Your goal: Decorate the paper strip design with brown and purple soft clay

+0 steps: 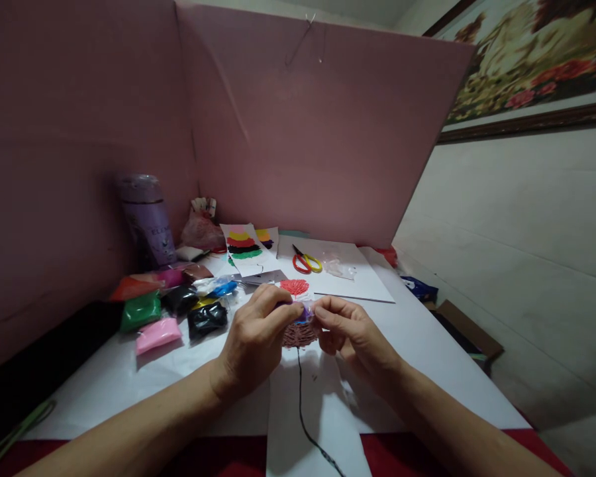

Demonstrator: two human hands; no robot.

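Note:
Between my two hands is a small clear bag of purple clay (pixel 306 313). My left hand (pixel 254 331) grips its left side, with fingers curled over the top. At its right end, my right hand (pixel 355 332) pinches the plastic between thumb and forefinger. Directly below the bag lies a white sheet of paper (pixel 322 411) bearing a textured clay picture. A brown ridged band (pixel 299 336) shows under the bag, a red textured patch (pixel 295 287) beyond it. From the brown band a thin black line (pixel 300 391) runs down the sheet. My hands hide part of the picture.
Several colored clay packets (pixel 159 334) lie left, near a purple bottle (pixel 149 222). Scissors (pixel 306 260) and a crumpled clear bag (pixel 338 266) rest on a white board (pixel 372 281). Painted-looking cards (pixel 243 246) lie behind. A pink panel (pixel 308 132) closes off the back.

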